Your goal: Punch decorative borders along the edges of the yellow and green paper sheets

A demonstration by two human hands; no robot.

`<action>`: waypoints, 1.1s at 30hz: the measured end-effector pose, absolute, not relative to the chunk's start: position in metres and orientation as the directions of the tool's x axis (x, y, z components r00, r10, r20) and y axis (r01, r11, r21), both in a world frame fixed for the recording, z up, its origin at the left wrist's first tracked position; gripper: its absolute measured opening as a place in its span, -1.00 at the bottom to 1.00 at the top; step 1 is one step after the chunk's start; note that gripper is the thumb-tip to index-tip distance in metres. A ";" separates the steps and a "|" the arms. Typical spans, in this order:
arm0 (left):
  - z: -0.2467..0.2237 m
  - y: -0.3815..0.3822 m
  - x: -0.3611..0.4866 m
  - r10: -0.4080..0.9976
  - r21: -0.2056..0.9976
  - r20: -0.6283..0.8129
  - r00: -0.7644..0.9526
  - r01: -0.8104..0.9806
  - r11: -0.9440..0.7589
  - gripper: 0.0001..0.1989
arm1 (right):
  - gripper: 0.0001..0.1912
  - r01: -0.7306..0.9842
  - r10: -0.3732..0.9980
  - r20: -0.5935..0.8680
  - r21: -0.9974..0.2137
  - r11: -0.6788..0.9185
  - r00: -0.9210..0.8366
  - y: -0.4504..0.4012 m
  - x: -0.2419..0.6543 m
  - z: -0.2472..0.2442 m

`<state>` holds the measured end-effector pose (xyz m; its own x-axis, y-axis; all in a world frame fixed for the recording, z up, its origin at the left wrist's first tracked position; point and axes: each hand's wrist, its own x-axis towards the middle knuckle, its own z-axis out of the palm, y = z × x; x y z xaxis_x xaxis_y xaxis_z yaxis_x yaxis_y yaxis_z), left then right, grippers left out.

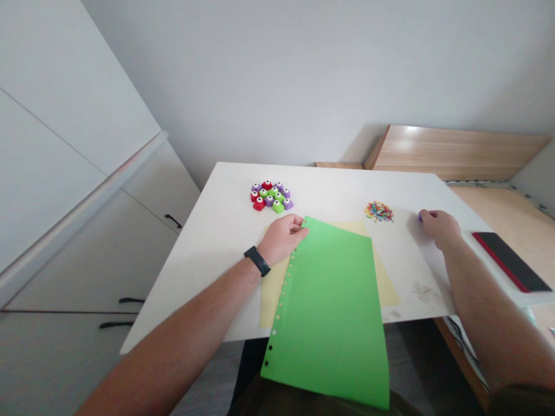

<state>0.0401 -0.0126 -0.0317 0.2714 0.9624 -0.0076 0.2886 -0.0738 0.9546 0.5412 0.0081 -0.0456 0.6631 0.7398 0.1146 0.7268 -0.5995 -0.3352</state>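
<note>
My left hand [282, 236] pinches the top left corner of a green sheet [332, 306], which has a row of small punched holes down its left edge and hangs over the table's front edge. Beneath it lies a pale yellow sheet [388, 284]. Far to the right, my right hand [439, 226] has its fingers closed on a small purple object [420, 216], mostly hidden, probably a craft punch. Several red, green and purple punches [269, 201] are grouped at the back left. A pile of colourful paper bits [379, 211] sits between my hands, farther back.
The white table [199, 248] stands against a wall. A black and red flat item [511, 261] lies at its right edge. Beyond that is a wooden bed frame [459, 153]. White cabinets [56, 202] with black handles are on the left.
</note>
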 end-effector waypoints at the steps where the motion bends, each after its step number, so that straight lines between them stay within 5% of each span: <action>1: -0.031 -0.013 0.040 0.962 0.951 -0.007 0.274 0.299 -0.078 -0.71 | -0.53 0.734 0.744 0.117 -0.322 -0.598 0.658 0.008 0.540 -0.046; 14: -0.028 -0.013 0.040 0.961 0.947 -0.007 0.277 0.311 -0.083 -0.71 | -0.48 0.761 0.752 0.158 -0.269 -0.591 0.640 0.021 0.530 -0.042; 26: -0.029 -0.012 0.040 0.958 0.953 -0.011 0.285 0.293 -0.077 -0.72 | -0.47 0.774 0.750 0.244 -0.370 -0.514 0.615 0.063 0.495 -0.029; 29: -0.032 -0.012 0.041 0.960 0.951 -0.009 0.281 0.300 -0.079 -0.72 | -0.54 0.850 0.806 0.343 -0.405 -0.336 0.482 0.066 0.452 -0.011; 33: -0.033 -0.012 0.040 0.957 0.958 -0.021 0.289 0.279 -0.063 -0.73 | -0.62 0.925 0.943 0.327 -0.374 0.070 0.061 0.065 0.358 0.015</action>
